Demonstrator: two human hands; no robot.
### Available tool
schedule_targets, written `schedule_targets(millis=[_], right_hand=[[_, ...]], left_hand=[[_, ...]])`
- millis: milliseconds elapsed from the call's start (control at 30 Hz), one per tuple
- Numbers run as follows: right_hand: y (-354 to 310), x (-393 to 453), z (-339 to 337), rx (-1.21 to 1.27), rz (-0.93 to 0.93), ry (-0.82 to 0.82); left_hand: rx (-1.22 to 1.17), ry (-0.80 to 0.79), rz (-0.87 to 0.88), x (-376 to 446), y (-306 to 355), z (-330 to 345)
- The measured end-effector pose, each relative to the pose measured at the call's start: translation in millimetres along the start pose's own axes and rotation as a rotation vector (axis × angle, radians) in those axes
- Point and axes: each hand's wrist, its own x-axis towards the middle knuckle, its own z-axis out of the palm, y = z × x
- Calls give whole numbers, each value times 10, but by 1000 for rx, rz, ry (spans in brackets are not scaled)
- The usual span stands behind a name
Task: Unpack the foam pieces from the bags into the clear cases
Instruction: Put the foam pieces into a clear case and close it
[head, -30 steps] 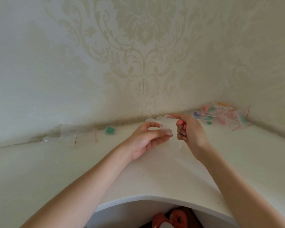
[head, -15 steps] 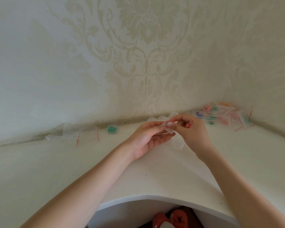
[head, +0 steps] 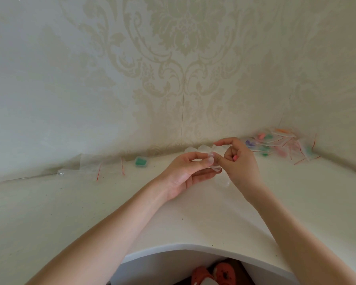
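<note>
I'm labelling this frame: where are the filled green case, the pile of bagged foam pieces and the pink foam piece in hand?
filled green case point(head: 141, 162), head view, green centre.
pile of bagged foam pieces point(head: 280, 145), head view, middle bags.
pink foam piece point(head: 235, 157), head view, visible end.

Pink foam piece point(head: 235, 158) mostly hidden inside right hand point(head: 239, 163); bag pile point(head: 280, 145) at 2 o'clock blurred; orange slippers point(head: 214, 274) cut off at 6 o'clock.

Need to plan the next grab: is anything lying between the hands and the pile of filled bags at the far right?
Nothing visible. The desk lies bare from the right hand to the filled bags; both hands hold a clear case.
</note>
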Motion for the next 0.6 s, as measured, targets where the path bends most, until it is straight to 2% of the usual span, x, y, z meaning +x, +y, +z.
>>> schedule_targets(millis=[200, 300, 367, 467, 600], right_hand=[[-7, -16, 22, 0, 31, -9], [-42, 6, 40, 350, 190, -51], [-52, 15, 31, 505, 223, -91], [-58, -2, 34, 491, 149, -88], [-82, -28, 7, 486, 146, -64]], left_hand=[[44, 103, 9, 39, -46, -2], [12, 174, 3, 66, -44, -28], [-10, 210, 0, 77, -38, -42], [-50, 257, 0, 88, -41, -49], [-69, 276, -1, 90, -44, -38]])
